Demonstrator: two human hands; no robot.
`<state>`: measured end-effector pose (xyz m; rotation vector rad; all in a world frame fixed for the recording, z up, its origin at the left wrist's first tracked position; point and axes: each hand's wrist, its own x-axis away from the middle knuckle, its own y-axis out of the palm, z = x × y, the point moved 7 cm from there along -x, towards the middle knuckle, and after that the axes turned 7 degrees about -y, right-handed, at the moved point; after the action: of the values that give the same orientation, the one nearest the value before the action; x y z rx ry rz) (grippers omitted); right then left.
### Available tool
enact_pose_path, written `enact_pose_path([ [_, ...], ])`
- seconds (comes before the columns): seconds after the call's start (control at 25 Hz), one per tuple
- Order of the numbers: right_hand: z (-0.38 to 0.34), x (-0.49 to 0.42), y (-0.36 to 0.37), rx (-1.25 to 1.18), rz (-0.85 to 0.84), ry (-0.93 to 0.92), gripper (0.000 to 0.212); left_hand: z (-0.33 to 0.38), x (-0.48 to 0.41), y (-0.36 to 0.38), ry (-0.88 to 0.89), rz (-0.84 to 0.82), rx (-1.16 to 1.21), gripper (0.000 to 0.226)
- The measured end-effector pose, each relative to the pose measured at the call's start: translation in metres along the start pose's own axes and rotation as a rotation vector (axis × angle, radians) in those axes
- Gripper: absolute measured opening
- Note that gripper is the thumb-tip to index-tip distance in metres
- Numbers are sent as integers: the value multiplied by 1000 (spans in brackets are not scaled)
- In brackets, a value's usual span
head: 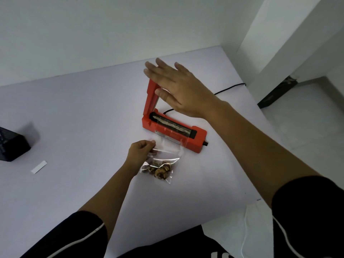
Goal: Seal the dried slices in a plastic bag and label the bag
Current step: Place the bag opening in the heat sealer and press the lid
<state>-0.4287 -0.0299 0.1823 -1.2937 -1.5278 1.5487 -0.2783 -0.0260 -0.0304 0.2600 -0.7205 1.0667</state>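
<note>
A clear plastic bag (pixel 168 155) lies on the white table (pixel 83 112), brown dried slices (pixel 160 169) heaped at its near end. Its open end rests across the sealing strip of an orange heat sealer (pixel 195 140). The sealer's lid arm (pixel 151 97) stands raised. My left hand (pixel 141 151) pinches the bag's left edge. Fingers spread, my right hand (pixel 178 88) hovers flat at the top of the raised arm, the thumb near the arm's inner side; it grips nothing.
A white label strip (pixel 38 167) lies on the table at the left. A black box (pixel 11 146) sits at the far left edge. The sealer's black cable (pixel 229 88) runs off the back right. The table's right edge drops to the floor.
</note>
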Motion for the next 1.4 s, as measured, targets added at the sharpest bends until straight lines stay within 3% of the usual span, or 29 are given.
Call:
enact_pose_path([
  [0.08, 2, -2, 3, 36, -46, -13, 49, -1, -1, -1, -9, 3, 4, 23],
  [0.24, 4, 6, -7, 2, 75, 11, 39, -2, -6, -3, -12, 11, -17, 24],
  [0.4, 17, 34, 8, 1, 21, 111, 35, -1, -8, -2, -14, 5, -27, 24],
  [0.68, 36, 93, 63, -140, -202, 391, 47, -4, -14, -4, -19, -26, -40, 26],
  [0.8, 42, 106, 81, -210, -182, 518, 47, -4, -13, -3, -15, -30, -47, 27],
  [0.92, 47, 113, 97, -126, -210, 587, 49, -3, -13, -3, -18, -24, -51, 28],
  [1.12, 50, 128, 131, -63, -361, 626, 52, -5, -14, -5, -28, -20, -67, 30],
  [1.4, 53, 134, 148, -116, -293, 640, 53, -6, -17, -7, -48, -30, -103, 27],
])
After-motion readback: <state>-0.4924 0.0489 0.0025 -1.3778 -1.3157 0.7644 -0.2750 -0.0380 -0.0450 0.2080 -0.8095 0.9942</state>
